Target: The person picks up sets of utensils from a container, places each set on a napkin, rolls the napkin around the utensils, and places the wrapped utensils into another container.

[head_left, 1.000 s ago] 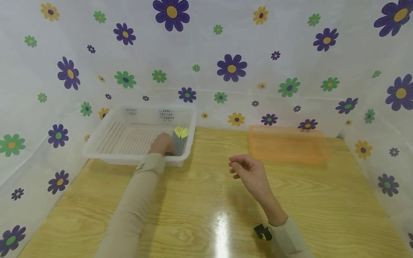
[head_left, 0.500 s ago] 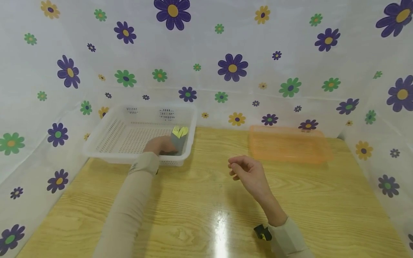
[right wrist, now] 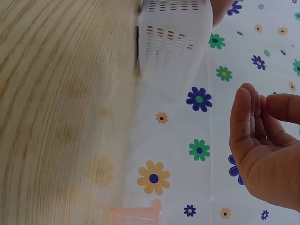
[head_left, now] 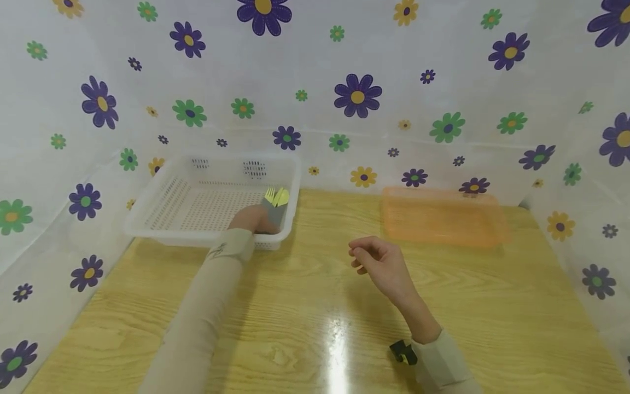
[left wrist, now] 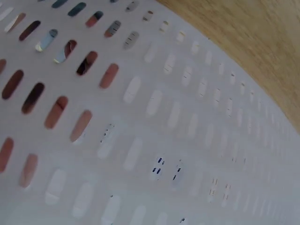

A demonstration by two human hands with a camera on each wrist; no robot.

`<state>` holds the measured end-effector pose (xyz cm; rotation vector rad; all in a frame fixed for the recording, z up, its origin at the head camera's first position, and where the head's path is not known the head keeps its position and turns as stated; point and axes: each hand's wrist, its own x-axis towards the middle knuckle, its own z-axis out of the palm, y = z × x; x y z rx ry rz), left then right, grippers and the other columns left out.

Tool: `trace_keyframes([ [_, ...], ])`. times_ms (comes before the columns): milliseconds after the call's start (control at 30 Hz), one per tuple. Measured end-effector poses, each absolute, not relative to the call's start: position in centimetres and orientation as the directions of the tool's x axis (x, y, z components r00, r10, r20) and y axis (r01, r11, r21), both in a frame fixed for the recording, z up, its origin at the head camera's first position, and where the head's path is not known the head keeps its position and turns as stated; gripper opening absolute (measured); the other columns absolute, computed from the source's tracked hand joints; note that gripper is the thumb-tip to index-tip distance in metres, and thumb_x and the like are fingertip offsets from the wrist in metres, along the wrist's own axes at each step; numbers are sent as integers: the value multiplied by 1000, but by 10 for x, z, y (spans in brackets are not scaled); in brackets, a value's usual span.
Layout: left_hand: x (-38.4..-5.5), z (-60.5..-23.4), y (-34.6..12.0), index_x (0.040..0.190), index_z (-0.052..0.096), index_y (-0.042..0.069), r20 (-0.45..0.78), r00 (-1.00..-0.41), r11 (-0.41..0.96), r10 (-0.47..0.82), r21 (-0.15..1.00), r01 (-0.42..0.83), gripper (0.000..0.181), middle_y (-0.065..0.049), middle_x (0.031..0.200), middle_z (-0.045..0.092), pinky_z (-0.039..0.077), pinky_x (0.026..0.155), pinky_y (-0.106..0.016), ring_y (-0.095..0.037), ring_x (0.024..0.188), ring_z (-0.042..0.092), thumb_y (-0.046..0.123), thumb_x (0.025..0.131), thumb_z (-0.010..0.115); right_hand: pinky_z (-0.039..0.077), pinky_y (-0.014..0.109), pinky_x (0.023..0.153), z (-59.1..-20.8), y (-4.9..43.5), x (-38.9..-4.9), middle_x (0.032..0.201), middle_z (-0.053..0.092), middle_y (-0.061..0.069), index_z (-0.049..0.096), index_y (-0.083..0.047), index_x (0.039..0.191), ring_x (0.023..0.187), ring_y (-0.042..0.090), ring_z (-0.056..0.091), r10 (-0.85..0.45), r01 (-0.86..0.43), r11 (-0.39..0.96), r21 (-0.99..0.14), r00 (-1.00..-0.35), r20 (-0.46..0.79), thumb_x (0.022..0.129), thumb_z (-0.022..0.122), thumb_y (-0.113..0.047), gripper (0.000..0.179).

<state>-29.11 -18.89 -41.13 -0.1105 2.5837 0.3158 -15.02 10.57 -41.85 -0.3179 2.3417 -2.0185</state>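
In the head view my left hand (head_left: 253, 219) reaches into the front right corner of a white perforated basket (head_left: 290, 205). It holds the lower part of a grey cutlery pouch (head_left: 273, 213), from which a yellow-green fork (head_left: 269, 194) and spoon (head_left: 283, 197) stick out. The fingertips are mostly hidden by the hand and basket rim. In the left wrist view the slotted basket wall (left wrist: 187, 103) fills the picture, with bits of the hand showing through the slots. My right hand (head_left: 379, 260) hovers over the table, fingers loosely curved and holding nothing.
An orange translucent basket (head_left: 443, 219) stands at the back right of the wood-grain table (head_left: 295, 306). A small black and yellow object (head_left: 403, 353) shows beside the right cuff. A flower-printed white sheet (head_left: 315, 65) encloses the back and sides.
My left hand shifts slightly left and then back right inside the white basket, the pouch and cutlery moving a little with it. The right hand stays in place. The head view tilts slightly down.
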Motion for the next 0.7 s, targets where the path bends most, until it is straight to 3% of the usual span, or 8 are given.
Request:
trace_keyframes([
  [300, -307, -412, -179, 113, 65, -3, -583, -811, 973, -44, 158, -166, 52, -16, 112, 64, 48, 93, -41, -27, 101, 57, 43, 89, 72, 58, 30, 68, -420, 111, -150, 96, 68, 18, 68, 6, 107, 76, 16, 66, -160, -129, 141, -982, -981, 106, 97, 58, -3, 16],
  [467, -308, -414, -184, 115, 66, -2, -573, -820, 987, -5, 129, -97, 53, -15, 113, 65, 49, 90, -41, -27, 99, 58, 45, 90, 69, 58, 30, 68, -420, 110, -152, 97, 68, 18, 69, 4, 108, 76, 15, 67, -172, -144, 132, -981, -978, 121, 98, 60, -5, 17],
  [700, -304, -407, -196, 120, 60, -2, -528, -847, 959, 64, 267, -94, 49, -16, 114, 62, 45, 96, -47, -30, 103, 57, 37, 90, 63, 58, 31, 69, -419, 111, -155, 98, 68, 15, 69, 2, 110, 78, 17, 67, -185, -140, 149, -979, -976, 112, 99, 58, -7, 18],
])
